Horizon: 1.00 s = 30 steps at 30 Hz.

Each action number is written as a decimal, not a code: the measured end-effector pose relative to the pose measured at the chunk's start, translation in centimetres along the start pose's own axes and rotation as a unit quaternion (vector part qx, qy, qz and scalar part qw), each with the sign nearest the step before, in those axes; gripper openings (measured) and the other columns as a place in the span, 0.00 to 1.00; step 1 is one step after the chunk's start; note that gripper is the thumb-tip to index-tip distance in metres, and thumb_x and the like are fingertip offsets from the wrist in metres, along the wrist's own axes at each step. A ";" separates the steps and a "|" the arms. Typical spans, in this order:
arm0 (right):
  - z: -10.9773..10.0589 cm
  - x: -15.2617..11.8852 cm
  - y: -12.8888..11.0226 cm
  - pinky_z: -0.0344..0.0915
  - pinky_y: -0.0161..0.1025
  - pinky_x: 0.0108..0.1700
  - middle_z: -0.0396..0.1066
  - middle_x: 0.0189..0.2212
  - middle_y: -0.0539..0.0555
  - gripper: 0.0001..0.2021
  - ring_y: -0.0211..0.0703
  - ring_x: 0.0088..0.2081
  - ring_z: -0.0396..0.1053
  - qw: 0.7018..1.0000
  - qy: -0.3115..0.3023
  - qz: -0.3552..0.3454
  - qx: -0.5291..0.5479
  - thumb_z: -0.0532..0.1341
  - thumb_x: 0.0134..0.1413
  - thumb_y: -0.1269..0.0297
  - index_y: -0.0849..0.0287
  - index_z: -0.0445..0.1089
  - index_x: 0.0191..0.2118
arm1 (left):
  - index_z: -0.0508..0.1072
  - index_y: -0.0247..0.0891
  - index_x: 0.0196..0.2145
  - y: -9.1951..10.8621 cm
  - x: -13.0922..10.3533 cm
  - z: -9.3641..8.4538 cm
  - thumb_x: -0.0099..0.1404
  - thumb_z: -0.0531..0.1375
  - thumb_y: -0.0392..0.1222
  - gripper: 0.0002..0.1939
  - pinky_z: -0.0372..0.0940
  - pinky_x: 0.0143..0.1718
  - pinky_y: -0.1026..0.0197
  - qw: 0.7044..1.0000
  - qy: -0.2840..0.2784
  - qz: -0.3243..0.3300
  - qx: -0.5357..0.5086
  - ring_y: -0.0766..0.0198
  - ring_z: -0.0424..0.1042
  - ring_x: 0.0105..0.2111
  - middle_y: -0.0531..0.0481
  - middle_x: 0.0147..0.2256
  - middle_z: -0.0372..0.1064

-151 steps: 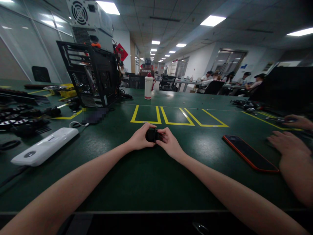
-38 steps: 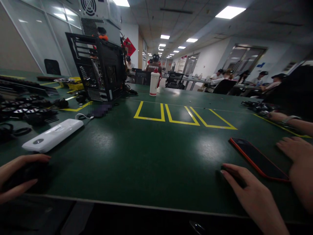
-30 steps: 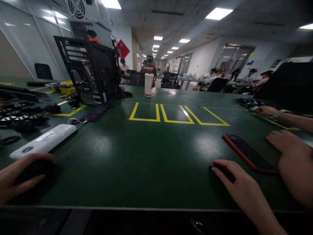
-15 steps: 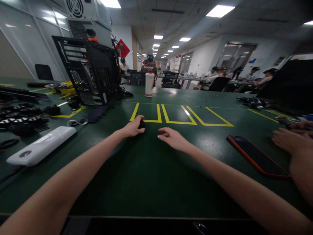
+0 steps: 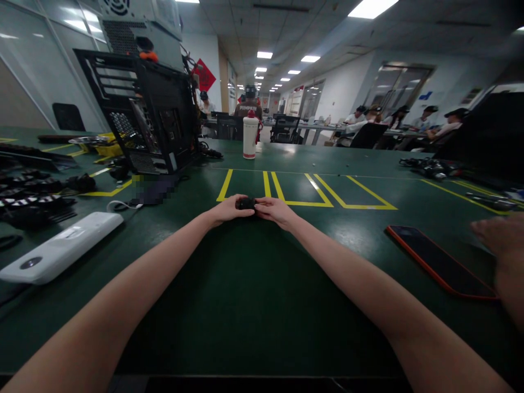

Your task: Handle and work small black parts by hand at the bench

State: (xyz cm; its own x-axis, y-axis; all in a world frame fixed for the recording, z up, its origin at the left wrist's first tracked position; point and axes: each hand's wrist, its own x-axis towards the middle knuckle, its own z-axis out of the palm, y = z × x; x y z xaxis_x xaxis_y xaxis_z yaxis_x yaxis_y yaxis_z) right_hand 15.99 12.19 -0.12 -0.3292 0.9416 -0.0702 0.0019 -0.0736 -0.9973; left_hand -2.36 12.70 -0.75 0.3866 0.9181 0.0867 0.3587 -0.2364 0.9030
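Observation:
Between my two hands is a small dark black object [image 5: 246, 203], just in front of the yellow tape outlines; its exact kind is too small and dark to make out. My left hand [image 5: 228, 209] is closed on it from the left, with the thumb along the near side. From the right, my right hand [image 5: 276, 211] pinches its edge with thumb and fingertips. The fingers partly hide the object. Under both hands lies the dark green table [image 5: 254, 284].
Yellow tape rectangles [image 5: 309, 204] mark the table beyond my hands. A white cup [image 5: 250, 139] stands behind them. To the left are a white power strip [image 5: 63, 245], black coiled cables [image 5: 33, 202] and an open computer case [image 5: 164, 117]. At right, a phone [image 5: 440, 259] lies near another person's hand [image 5: 501, 232].
My right hand has moved left and closed on the black object. My left hand has brought it slightly to the right. The other person's hand at the right has shifted and is blurred.

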 end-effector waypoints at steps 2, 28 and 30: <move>0.0 0.0 0.2 0.67 0.37 0.44 0.69 0.35 0.54 0.15 0.35 0.35 0.69 1.000 0.005 -0.005 0.002 0.62 0.43 0.72 0.61 0.68 0.42 | 0.60 0.35 0.50 0.2 -0.2 -0.3 0.49 0.63 0.48 0.32 0.60 0.48 0.52 0.999 -0.038 0.000 -0.038 0.57 0.65 0.45 0.42 0.46 0.64; 1.1 -7.6 1.2 0.61 0.40 0.50 0.65 0.47 0.56 0.20 0.39 0.46 0.66 0.977 0.027 -0.185 -0.102 0.59 0.45 0.69 0.59 0.61 0.48 | 0.45 0.42 0.58 2.7 -6.0 3.7 0.53 0.61 0.42 0.39 0.55 0.52 0.52 0.943 0.055 0.201 0.258 0.55 0.56 0.53 0.43 0.55 0.53; 1.1 -7.7 1.2 0.62 0.41 0.50 0.66 0.46 0.56 0.20 0.40 0.45 0.67 0.976 0.017 -0.187 -0.109 0.59 0.45 0.69 0.59 0.62 0.48 | 0.48 0.42 0.57 2.7 -6.1 3.6 0.53 0.61 0.43 0.37 0.52 0.54 0.53 0.936 0.054 0.222 0.266 0.56 0.55 0.54 0.44 0.55 0.53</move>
State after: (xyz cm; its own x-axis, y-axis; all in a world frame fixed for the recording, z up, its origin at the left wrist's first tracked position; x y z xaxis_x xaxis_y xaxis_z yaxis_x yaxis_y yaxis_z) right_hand 17.48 4.48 -0.74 -0.3145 0.8998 0.3023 0.0899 0.3453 -0.9342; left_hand -0.68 5.27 -0.34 0.5203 0.7112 0.4728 0.5667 -0.7017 0.4318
